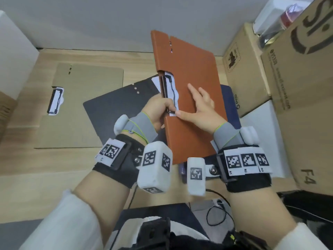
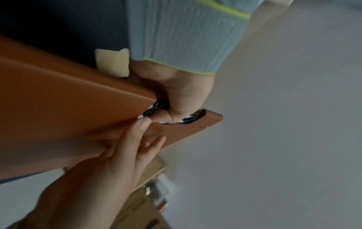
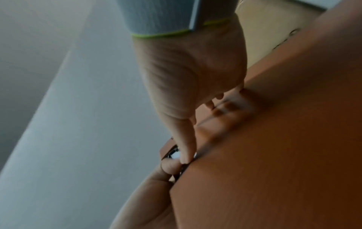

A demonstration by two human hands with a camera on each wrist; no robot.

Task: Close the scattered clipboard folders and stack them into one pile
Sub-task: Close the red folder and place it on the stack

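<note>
An orange clipboard folder is lifted off the desk, its cover closed. My left hand grips its left edge at the black clip cut-out. My right hand lies flat on the orange cover with straight, spread fingers. In the left wrist view the left hand curls round the orange folder edge and the right hand rests against the cover. The right wrist view shows the right hand on the orange cover. A tan folder lies closed at left; a black folder lies under the orange one; a dark blue folder lies beneath at right.
Cardboard boxes are stacked along the right side, touching the desk. A white box stands at the far left. The wooden desk has a wall behind it. Cables hang below the front edge.
</note>
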